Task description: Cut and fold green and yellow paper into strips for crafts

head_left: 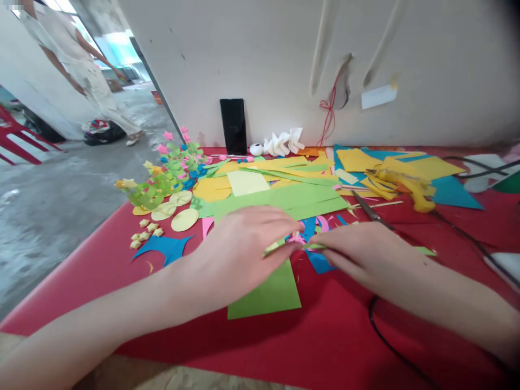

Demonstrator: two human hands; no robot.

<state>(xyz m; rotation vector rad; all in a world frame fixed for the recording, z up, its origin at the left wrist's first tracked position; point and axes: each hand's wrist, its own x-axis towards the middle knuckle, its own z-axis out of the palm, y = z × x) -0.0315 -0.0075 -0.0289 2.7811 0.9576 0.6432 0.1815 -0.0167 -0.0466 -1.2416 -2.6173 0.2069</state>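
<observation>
A narrow light-green paper strip (pixel 314 246) runs between my two hands above the red tabletop. My left hand (pixel 244 254) is closed on one part of it, with a folded end showing beside the fingers. The fingertips of my right hand (pixel 357 249) pinch the other part. Below my left hand lies a green paper sheet (pixel 266 295). Blue and pink paper scraps (pixel 320 262) are behind and under the fingers. Small folded pale-yellow paper stars (pixel 146 234), pale-yellow paper discs (pixel 184 219) and a cut blue paper piece (pixel 164 249) lie to the left.
Scissors (pixel 369 208) and a yellow glue gun (pixel 418 189) with its cord lie at right. Green strips (pixel 284 200) and yellow sheets (pixel 430 165) are piled behind. A phone (pixel 233 127) leans on the white panel. Paper-star decorations (pixel 174 168) stand at left. A person (pixel 87 70) stands beyond.
</observation>
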